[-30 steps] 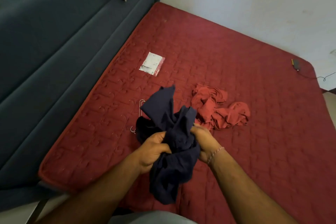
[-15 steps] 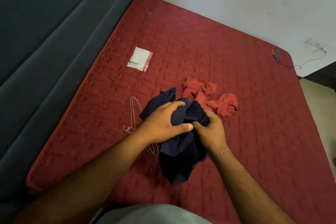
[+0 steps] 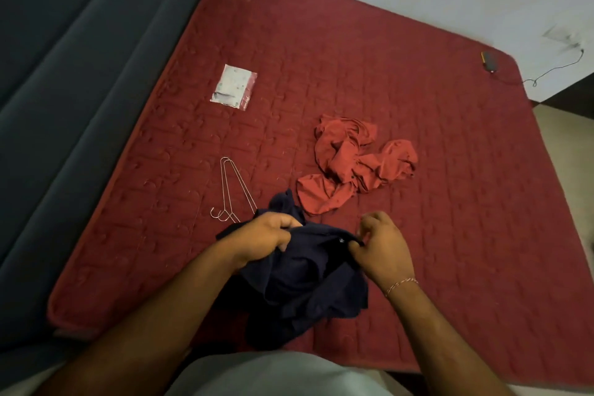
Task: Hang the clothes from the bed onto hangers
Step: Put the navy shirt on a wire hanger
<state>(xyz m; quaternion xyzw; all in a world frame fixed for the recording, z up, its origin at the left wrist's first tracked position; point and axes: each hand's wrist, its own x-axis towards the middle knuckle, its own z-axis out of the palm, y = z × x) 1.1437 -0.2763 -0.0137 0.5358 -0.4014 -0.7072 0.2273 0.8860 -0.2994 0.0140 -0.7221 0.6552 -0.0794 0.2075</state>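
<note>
Crumpled navy garment (image 3: 305, 280) held above red bed (image 3: 418, 235), red garment (image 3: 353, 167) bunched behind, seemingly two wire hangers (image 3: 233, 193) left

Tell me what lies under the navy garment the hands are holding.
Under the navy garment the wire hangers run in from the left; their lower ends are covered. Below it shows red mattress. Both the left hand and right hand grip its top edge.

You pulled your hands apart: left hand (image 3: 266, 236) and right hand (image 3: 381, 247) had been together on the bunched navy garment (image 3: 305, 286); its top edge was now stretched between them. Wire hangers (image 3: 231, 193) lay uncovered at left.
</note>
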